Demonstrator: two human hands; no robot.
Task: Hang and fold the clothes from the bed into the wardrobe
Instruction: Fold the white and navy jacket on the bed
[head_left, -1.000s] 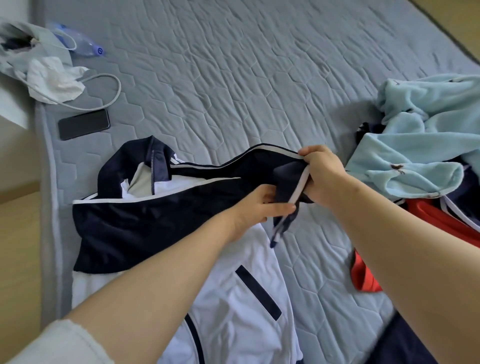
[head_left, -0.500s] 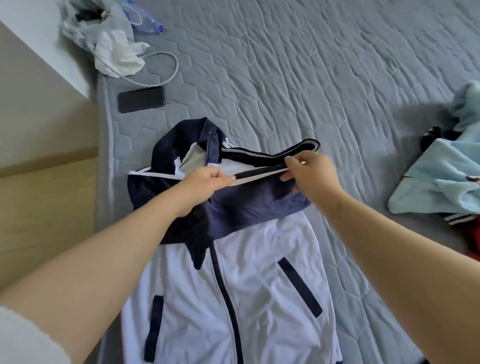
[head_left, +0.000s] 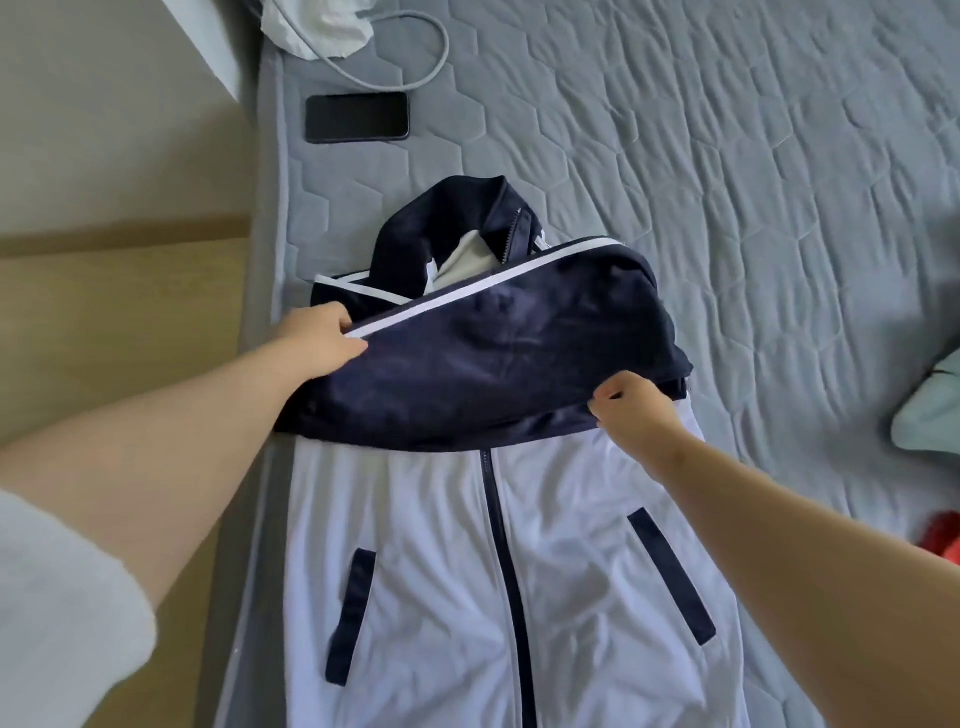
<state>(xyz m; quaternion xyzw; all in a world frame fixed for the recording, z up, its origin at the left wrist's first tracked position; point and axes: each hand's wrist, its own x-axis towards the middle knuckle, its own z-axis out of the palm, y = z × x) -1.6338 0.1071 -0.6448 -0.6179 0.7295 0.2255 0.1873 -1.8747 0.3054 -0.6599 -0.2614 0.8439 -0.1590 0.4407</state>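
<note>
Jacket (head_left: 467, 571) lies zip-side up, flat on the bed (head_left: 727, 208) near its left edge. The navy sleeve (head_left: 493, 364) is laid across the chest. Left hand (head_left: 324, 340) pinches the sleeve's white-piped edge; right hand (head_left: 631, 410) pinches its lower edge. Judgement: light, limp, slick fabric (likely to slide out of a fold). Best gripped at piping and seams, then smoothed flat.
</note>
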